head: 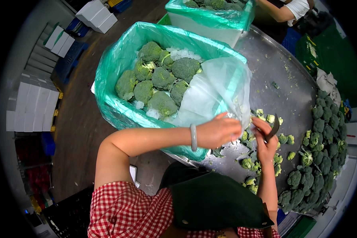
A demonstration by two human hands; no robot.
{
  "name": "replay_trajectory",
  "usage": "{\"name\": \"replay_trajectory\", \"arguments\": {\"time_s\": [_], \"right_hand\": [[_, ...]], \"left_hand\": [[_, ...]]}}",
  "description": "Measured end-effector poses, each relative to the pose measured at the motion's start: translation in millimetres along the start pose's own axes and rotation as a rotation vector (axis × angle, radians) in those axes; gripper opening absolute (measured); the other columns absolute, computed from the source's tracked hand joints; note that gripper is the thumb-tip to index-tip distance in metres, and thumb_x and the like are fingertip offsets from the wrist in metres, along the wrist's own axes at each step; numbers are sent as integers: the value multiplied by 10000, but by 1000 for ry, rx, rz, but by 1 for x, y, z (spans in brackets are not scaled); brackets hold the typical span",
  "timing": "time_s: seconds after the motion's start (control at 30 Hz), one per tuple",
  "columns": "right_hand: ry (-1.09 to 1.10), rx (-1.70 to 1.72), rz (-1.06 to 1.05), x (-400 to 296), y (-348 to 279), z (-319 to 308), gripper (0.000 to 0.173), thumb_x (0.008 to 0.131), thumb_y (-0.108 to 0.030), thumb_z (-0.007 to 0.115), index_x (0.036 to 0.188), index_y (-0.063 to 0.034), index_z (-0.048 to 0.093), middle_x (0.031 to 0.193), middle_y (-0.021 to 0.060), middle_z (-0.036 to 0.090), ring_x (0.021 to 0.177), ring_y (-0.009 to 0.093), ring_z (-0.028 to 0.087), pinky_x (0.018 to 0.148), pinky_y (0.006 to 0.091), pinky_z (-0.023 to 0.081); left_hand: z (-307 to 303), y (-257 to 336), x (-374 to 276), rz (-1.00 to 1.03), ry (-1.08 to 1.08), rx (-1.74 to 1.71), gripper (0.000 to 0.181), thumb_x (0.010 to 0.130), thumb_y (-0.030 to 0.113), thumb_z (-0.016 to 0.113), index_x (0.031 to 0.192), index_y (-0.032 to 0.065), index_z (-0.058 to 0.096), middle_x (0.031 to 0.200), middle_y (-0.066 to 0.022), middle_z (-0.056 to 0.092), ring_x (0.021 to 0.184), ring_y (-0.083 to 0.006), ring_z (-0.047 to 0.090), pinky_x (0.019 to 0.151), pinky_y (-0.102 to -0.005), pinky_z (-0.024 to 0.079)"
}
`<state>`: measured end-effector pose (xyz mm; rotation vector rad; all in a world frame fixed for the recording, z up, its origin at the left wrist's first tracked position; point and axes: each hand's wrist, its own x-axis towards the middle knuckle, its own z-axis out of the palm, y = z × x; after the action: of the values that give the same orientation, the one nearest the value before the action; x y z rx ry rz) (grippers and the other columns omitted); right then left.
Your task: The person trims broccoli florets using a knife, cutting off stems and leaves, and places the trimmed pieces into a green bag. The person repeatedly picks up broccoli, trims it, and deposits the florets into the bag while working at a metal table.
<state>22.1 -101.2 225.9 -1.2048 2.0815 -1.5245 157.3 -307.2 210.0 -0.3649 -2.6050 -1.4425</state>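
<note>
A box lined with green plastic film (172,28) holds several broccoli heads (163,78) on crushed ice (184,54). Over its near right corner lies a translucent white sheet (208,89). My left hand (221,132), with a pale bangle (193,137) at the wrist, grips the sheet's gathered lower edge; its fingers are blurred. Close to its right, my right hand (266,141) holds a small knife with a curved dark blade (275,126), thumb and forefinger near the sheet's edge. Small broccoli pieces (250,163) lie on the metal table (255,59) around and below my right hand.
A large pile of broccoli (324,151) covers the table's right side. A second lined box (208,22) of broccoli stands beyond the first. A co-worker's arm (275,10) reaches in at the top right. White boxes (34,102) are stacked on pallets at left.
</note>
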Motion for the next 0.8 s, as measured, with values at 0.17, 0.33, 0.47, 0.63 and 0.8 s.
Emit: {"name": "replay_trajectory", "arguments": {"time_s": [0.17,0.33,0.47,0.63,0.8], "right_hand": [[-177,428,178,80,-38,82,440,838,33,517,1269,-4,594,1332,124,604,1193,240,587,1032,372,451],[-89,571,419,88,-7,129,389,855,51,445,1208,23,606,1209,124,660,1145,202,604,989,339,457],[-152,684,497,81,-19,167,359,854,53,448,1169,18,616,1175,107,667,1080,180,617,977,338,452],[-115,732,426,55,-25,179,201,906,-9,555,1086,5,644,1026,68,691,952,135,622,889,285,479],[-38,818,422,31,-20,161,140,931,3,537,1045,22,617,1027,122,697,891,161,649,848,313,516]], "left_hand": [[-76,9,-24,-48,179,-173,161,931,210,620,984,71,682,877,-107,696,835,-235,693,802,-367,542],[-152,-158,-48,-658,510,320,330,940,218,600,1140,-37,663,1010,-160,720,954,-288,692,850,-381,543],[-131,-221,-23,-913,325,618,844,816,503,701,1434,4,415,1375,-284,490,1239,-434,508,1039,-471,419],[-97,-226,40,-1295,317,808,1054,701,568,769,1515,114,277,1473,-259,354,1307,-463,378,1044,-587,338],[-96,-231,38,-1268,416,713,1100,632,406,859,1535,208,262,1490,-234,317,1317,-461,367,1019,-576,404]]}}
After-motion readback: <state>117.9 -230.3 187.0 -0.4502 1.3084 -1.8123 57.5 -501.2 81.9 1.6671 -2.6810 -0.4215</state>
